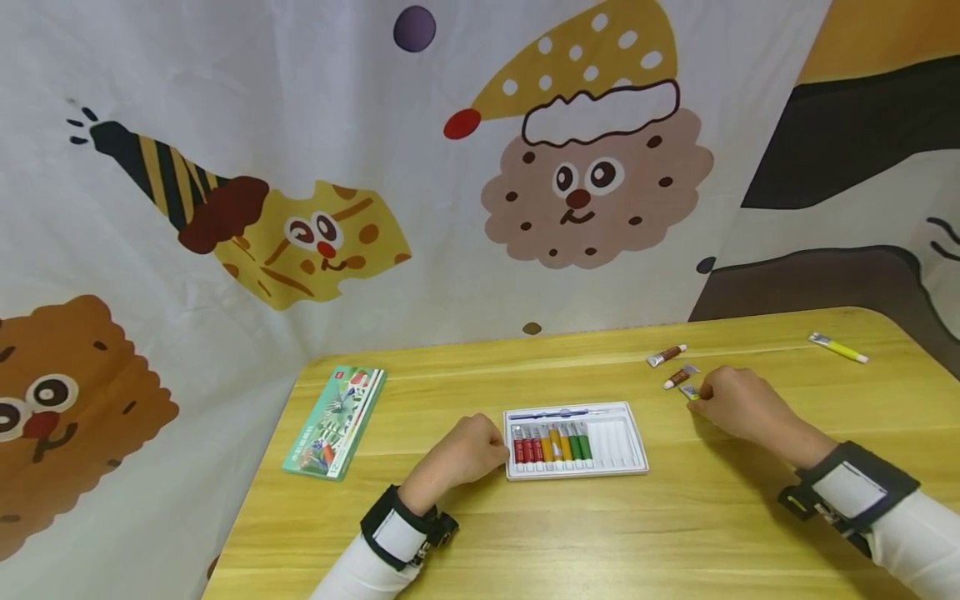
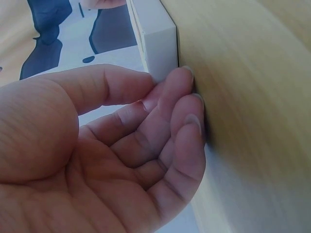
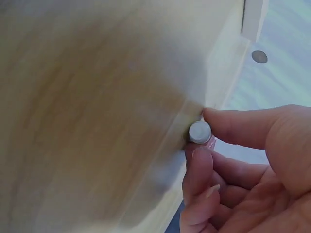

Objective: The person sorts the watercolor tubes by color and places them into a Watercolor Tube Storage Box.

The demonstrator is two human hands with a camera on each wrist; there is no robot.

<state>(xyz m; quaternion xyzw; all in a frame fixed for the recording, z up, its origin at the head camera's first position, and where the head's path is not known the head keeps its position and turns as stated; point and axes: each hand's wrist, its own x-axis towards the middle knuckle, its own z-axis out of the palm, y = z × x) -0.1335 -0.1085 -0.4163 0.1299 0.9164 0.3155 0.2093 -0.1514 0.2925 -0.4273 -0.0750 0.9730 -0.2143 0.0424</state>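
Observation:
A white plastic tray holds several red, yellow-orange and green paint tubes and a blue paintbrush; the slots at its right end are bare. My left hand pinches the tray's left edge, and in the left wrist view thumb and forefinger meet at the tray's corner. To the right of the tray, my right hand holds a small paint tube between thumb and fingers, low over the table. Its white cap faces the right wrist camera; much of the tube is hidden.
Two brown paint tubes lie just beyond my right hand. Farther right is a yellow paint tube. A green illustrated box lies at the left of the wooden table. A cartoon-printed cloth hangs behind.

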